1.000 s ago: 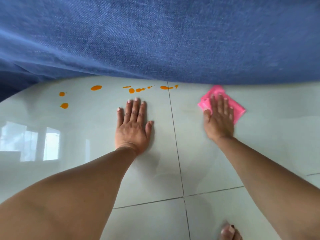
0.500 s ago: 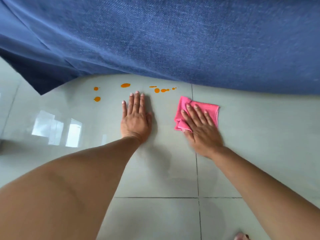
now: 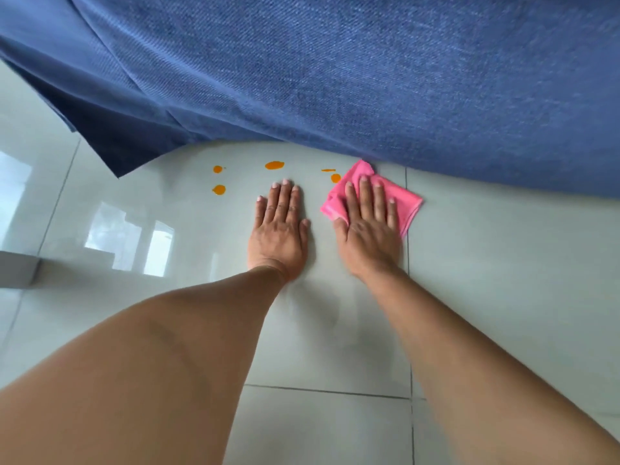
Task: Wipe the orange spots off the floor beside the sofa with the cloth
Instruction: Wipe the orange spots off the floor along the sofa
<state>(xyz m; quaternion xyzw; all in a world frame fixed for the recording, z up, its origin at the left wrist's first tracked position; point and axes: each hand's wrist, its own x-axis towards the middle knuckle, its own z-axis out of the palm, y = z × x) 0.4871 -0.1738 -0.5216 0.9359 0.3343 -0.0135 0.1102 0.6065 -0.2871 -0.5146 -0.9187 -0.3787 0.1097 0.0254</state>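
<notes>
Head view: the right hand [image 3: 369, 226], fingers spread flat, presses the pink cloth [image 3: 407, 204] against the tile and has slid it left in the last half second — its corner now meets the nearest of the orange spots [image 3: 335, 178], so those once right of it look wiped. The left hand [image 3: 280, 229] lies open and empty as a brace. Three spots wait leftward; the blue sofa [image 3: 369, 78] hem crowds the far edge, with free floor [image 3: 503, 280] nearer.

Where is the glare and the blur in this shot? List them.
Head view: bright window reflections glare on the glossy floor tiles at left; the near forearms look slightly soft; wide-angle distortion bows the blue sofa edge; the orange spots and pink cloth stay sharp.
</notes>
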